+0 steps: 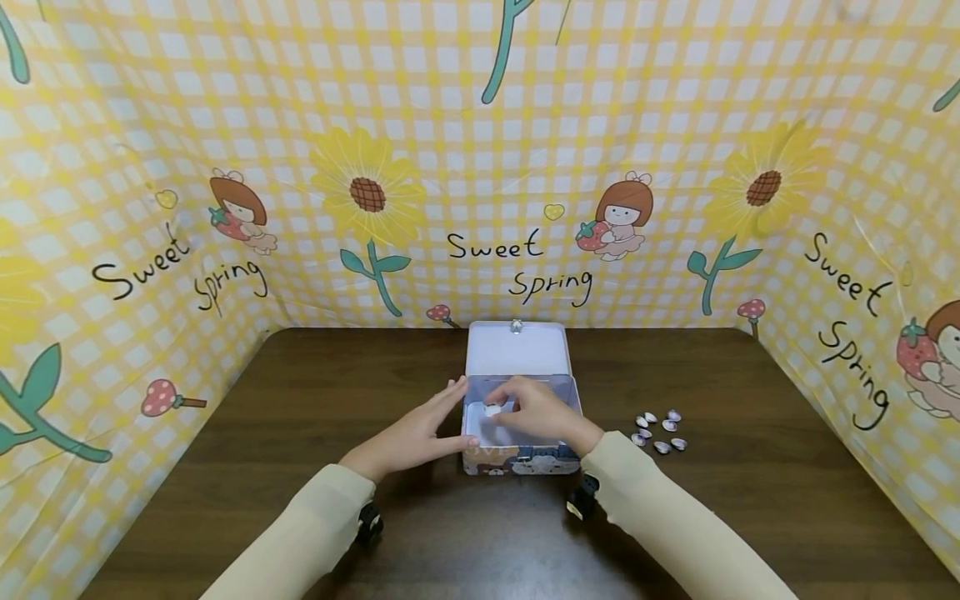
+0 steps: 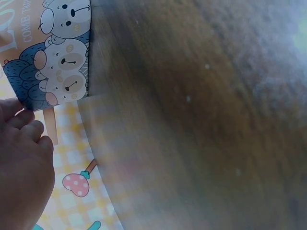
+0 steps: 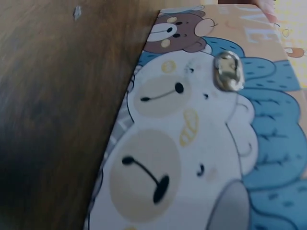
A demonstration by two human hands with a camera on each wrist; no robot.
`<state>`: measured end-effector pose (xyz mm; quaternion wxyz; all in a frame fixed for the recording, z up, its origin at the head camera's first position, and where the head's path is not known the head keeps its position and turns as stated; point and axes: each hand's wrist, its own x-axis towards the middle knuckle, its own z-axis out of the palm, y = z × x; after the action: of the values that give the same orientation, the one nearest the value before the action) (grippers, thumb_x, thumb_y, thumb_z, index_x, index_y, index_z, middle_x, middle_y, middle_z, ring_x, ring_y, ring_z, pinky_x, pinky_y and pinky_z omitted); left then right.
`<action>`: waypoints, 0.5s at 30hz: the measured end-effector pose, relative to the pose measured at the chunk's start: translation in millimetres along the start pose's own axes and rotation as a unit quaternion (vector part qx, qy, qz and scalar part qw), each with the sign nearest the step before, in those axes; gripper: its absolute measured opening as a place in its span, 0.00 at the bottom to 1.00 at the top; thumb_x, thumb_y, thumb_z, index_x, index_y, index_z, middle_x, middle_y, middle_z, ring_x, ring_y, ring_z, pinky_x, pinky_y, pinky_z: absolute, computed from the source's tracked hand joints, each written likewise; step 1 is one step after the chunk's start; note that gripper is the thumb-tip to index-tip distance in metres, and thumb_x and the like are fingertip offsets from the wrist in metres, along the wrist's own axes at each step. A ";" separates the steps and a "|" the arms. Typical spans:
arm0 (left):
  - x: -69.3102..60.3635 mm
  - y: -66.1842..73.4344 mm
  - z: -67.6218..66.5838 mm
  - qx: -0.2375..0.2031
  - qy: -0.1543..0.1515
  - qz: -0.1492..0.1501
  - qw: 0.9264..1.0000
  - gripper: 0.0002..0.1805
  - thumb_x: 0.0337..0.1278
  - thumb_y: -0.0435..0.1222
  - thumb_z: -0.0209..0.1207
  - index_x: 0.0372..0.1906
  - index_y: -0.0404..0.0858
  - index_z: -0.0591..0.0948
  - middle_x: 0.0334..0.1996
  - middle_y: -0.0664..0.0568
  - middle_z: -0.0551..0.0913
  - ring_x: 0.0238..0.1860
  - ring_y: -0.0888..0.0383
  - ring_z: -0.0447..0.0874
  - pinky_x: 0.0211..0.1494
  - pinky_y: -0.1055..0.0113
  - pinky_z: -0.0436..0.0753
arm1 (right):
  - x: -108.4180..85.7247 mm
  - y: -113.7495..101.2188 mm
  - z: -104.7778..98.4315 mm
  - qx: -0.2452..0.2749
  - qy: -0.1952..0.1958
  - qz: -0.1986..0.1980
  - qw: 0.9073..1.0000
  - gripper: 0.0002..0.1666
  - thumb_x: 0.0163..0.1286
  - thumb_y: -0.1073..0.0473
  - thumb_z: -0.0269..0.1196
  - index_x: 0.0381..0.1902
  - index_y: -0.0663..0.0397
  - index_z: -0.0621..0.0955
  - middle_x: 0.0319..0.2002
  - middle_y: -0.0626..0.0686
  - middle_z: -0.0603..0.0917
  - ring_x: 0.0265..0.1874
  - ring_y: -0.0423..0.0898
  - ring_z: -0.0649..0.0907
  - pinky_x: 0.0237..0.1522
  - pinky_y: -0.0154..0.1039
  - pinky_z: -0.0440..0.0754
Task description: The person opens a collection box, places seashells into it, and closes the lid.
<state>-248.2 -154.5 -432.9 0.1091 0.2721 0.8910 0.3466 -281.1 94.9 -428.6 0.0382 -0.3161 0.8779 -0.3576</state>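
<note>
A tin box (image 1: pixel 517 460) printed with bears stands on the table, its hinged lid (image 1: pixel 517 348) raised at the back. My left hand (image 1: pixel 420 429) rests against the box's left side, fingers stretched and thumb at the front left corner. In the left wrist view, the fingers (image 2: pixel 29 127) touch the printed tin. Over the box's inside, my right hand (image 1: pixel 536 410) pinches a small white seashell (image 1: pixel 492 410) between thumb and fingers. The right wrist view shows the box front with its metal clasp (image 3: pixel 229 72); the right hand itself is hidden there.
Several small white and purple seashells (image 1: pixel 670 426) lie loose on the brown wooden table (image 1: pixel 675 533), right of the box. A yellow checked cloth (image 1: pixel 480 167) with flowers and lettering hangs behind and along both sides.
</note>
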 end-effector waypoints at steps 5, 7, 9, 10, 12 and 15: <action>0.1 -0.2 0.7 -0.003 0.001 0.007 1.000 0.52 0.64 0.61 0.59 0.82 0.49 0.45 0.80 0.59 0.39 0.79 0.53 0.37 0.72 0.36 0.53 | 5.6 -0.1 5.8 -0.010 -0.007 0.008 1.000 0.15 0.66 0.62 0.70 0.51 0.56 0.87 0.43 0.49 0.83 0.39 0.44 0.82 0.42 0.39 0.81; 0.3 -0.1 0.9 -0.006 0.000 0.007 1.000 0.52 0.64 0.61 0.59 0.82 0.49 0.45 0.80 0.60 0.39 0.79 0.53 0.37 0.72 0.36 0.53 | 6.0 -1.1 6.3 -0.008 -0.014 0.015 1.000 0.15 0.66 0.62 0.70 0.50 0.57 0.87 0.43 0.49 0.83 0.39 0.45 0.81 0.42 0.40 0.80; 0.6 0.0 1.2 -0.008 0.000 0.009 1.000 0.52 0.64 0.61 0.59 0.82 0.48 0.45 0.80 0.59 0.39 0.79 0.53 0.36 0.72 0.35 0.53 | 5.9 -2.9 6.4 -0.004 -0.024 0.023 0.999 0.15 0.66 0.63 0.70 0.50 0.57 0.87 0.44 0.50 0.82 0.39 0.45 0.81 0.42 0.40 0.80; 0.7 -0.1 1.2 -0.008 -0.001 0.006 1.000 0.52 0.64 0.61 0.59 0.82 0.49 0.45 0.80 0.60 0.39 0.79 0.54 0.36 0.72 0.36 0.53 | 5.8 -3.5 6.4 -0.002 -0.030 0.026 0.999 0.15 0.66 0.63 0.70 0.50 0.57 0.87 0.45 0.50 0.82 0.39 0.46 0.81 0.42 0.41 0.80; 1.2 -0.3 1.1 -0.008 -0.003 0.006 1.000 0.53 0.64 0.62 0.59 0.82 0.49 0.45 0.80 0.61 0.39 0.79 0.55 0.35 0.72 0.37 0.53 | 5.5 -4.2 6.7 -0.002 -0.042 0.032 0.999 0.15 0.66 0.62 0.70 0.51 0.56 0.87 0.46 0.50 0.82 0.39 0.44 0.81 0.41 0.40 0.80; 2.0 -1.1 1.3 -0.007 -0.001 0.013 1.000 0.52 0.64 0.61 0.59 0.82 0.48 0.45 0.81 0.59 0.39 0.79 0.54 0.35 0.72 0.36 0.53 | 5.3 -5.2 7.7 -0.002 -0.058 0.037 0.998 0.14 0.66 0.62 0.70 0.50 0.54 0.87 0.46 0.49 0.81 0.39 0.43 0.80 0.42 0.40 0.80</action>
<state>-249.8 -153.3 -434.6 0.1071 0.2833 0.8850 0.3536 -280.4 84.3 -430.0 0.1017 -0.3035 0.8862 -0.3349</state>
